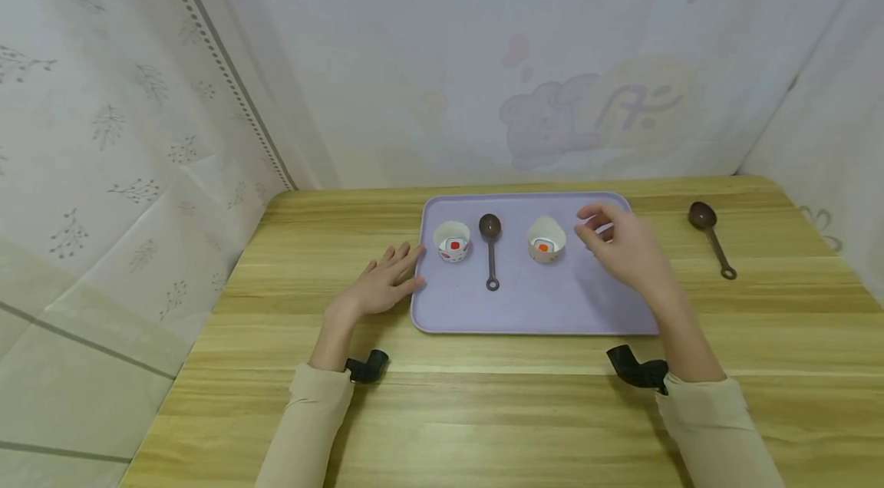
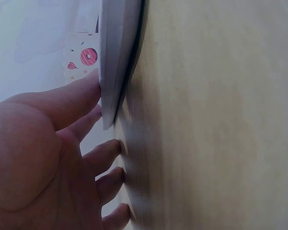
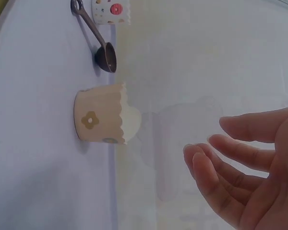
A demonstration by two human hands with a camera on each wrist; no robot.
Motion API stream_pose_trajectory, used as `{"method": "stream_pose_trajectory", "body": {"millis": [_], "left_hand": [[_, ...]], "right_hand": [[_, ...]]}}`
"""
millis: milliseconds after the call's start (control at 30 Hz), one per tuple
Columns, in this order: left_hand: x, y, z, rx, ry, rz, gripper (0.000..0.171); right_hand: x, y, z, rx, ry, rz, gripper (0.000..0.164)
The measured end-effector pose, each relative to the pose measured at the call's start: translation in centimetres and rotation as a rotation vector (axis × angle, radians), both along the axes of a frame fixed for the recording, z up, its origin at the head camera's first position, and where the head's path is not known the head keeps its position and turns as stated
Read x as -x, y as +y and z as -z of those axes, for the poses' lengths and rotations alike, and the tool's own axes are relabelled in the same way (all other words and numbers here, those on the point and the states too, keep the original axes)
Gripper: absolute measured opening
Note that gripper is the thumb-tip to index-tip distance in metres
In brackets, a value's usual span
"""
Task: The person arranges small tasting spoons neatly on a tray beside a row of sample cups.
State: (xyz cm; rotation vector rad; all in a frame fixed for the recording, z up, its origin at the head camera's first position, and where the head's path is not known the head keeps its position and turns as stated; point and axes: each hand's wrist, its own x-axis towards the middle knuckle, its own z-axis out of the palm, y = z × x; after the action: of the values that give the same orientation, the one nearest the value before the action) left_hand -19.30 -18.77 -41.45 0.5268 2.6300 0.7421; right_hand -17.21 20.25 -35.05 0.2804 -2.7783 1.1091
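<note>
Behind the tray I've got a printed cloth (image 1: 387,74) taking up a big chunk of the head cam; in front of that, the wooden table (image 1: 497,419). Tray (image 1: 525,300) itself is lilac, low-rimmed, flat. R hand (image 1: 625,246) hangs over the tray's right side: fingers loosely bent, narrow gap btw thumb & fingertips, nothing in it. L hand (image 1: 380,282) is at the tray's left edge, fingers straight & spread wide, thumb + one finger touching the rim, the rest down beside it; holds nothing either. Risk as I see it: a shove from L hand could skid the tray & tip what's on it.

Dark scoop (image 1: 491,244) lies left of the tray's middle, bowl twd its far edge. Second scoop (image 1: 714,240) is off the tray, to its right; a wide swing of R hand might clip it. Beige cup (image 3: 101,112) stands just right of the tray's middle, R hand near but apart. White cup (image 1: 452,256) stands twd the tray's left end. Both look like thin paper, so too hard a pinch would prob. crush them, & a low sweep could topple the beige one.

Smallest: red patch (image 1: 454,245) in the white cup, orange patch (image 1: 543,248) in the beige. Print or loose pc, can't tell; if loose, tipping = spill.
</note>
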Motion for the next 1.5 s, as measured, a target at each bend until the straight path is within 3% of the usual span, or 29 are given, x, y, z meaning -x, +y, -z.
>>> {"method": "stream_pose_trajectory", "body": {"millis": [300,900,1500], "left_hand": [[-0.1,0.0,-0.1,-0.002,-0.007,-0.004,0.067],[-0.1,0.2,-0.1,-0.010,0.000,-0.002,0.067],[0.0,0.1,0.0,0.001,0.002,0.002,0.067]], "right_hand": [[0.1,1.5,-0.4,0.010,-0.025,0.029,0.031],[0.1,4.1,-0.5,0.015,0.019,0.106,0.033],[0.4,6.8,-0.1,0.039,-0.057,0.141,0.044]]}}
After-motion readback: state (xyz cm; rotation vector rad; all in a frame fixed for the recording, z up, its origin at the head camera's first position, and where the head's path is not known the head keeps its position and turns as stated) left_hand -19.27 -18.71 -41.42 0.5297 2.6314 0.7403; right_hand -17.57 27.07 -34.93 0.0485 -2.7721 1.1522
